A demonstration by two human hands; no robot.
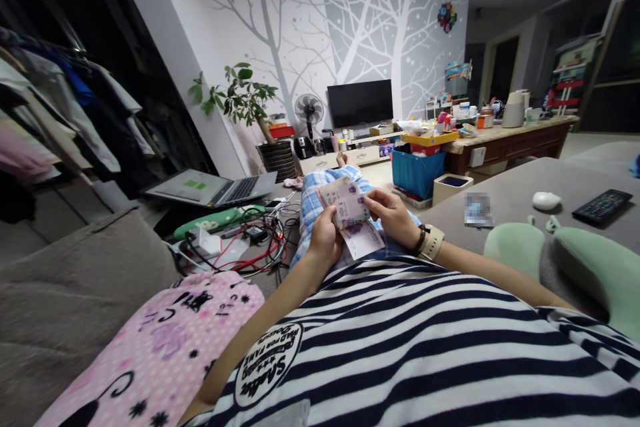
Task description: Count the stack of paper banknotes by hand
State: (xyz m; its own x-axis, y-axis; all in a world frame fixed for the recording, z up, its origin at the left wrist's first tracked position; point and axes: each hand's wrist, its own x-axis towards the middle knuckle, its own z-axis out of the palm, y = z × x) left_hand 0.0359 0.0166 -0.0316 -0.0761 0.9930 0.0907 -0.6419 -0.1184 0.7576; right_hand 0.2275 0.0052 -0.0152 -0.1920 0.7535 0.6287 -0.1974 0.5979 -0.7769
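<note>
My left hand (326,238) is closed around the left side of a fanned stack of banknotes (345,204), held above my lap. At the right edge of the stack, my right hand (393,214) pinches a note between thumb and fingers. A paler note (364,240) sticks out below the stack, over my striped shirt and blue checked trousers (315,184). A cream watch (433,242) and a dark bracelet are on my right wrist. How many notes there are I cannot tell.
Left of my legs lie tangled cables (273,240), an open laptop (213,188) and a pink patterned blanket (165,340). To the right on the sofa are a green neck pillow (585,260), a remote control (603,207) and a white mouse (547,200).
</note>
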